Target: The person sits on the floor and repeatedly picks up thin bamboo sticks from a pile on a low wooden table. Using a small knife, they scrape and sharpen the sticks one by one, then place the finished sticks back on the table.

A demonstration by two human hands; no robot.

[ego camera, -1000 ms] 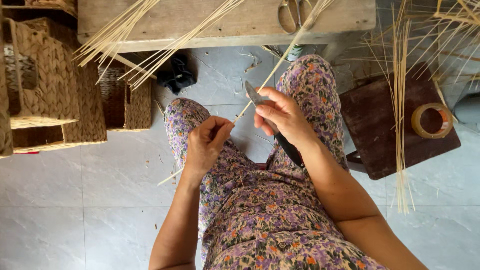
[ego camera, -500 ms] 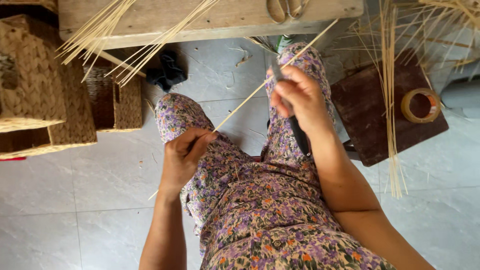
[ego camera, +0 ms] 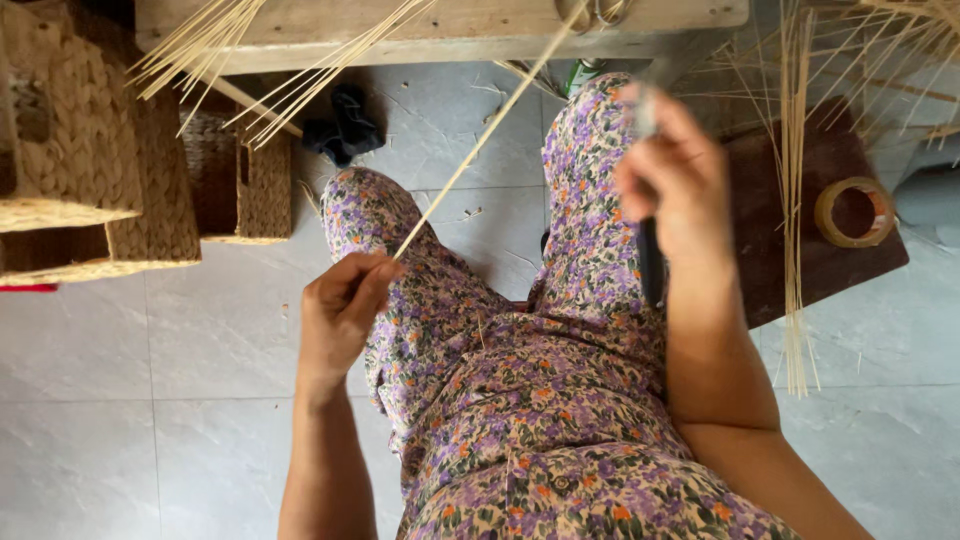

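My left hand (ego camera: 340, 310) pinches the lower end of a long thin bamboo strip (ego camera: 490, 135) above my left knee. The strip runs up and right toward the wooden bench. My right hand (ego camera: 672, 180) is closed on a knife (ego camera: 650, 250) with a dark handle; its blade end near my fingers is blurred. That hand hovers over my right thigh, apart from the strip. I sit in floral purple trousers (ego camera: 520, 380).
A wooden bench (ego camera: 440, 30) crosses the top, with loose bamboo strips (ego camera: 260, 60) and scissors (ego camera: 595, 12) on it. Woven baskets (ego camera: 100, 180) stand at left. A dark wooden board (ego camera: 800, 240) at right carries more strips (ego camera: 795, 200) and a tape roll (ego camera: 852, 212). The floor is grey tile.
My right hand with the knife has slid up and right along the strip and come off it. My left hand still holds the strip's lower end. The view has shifted slightly.
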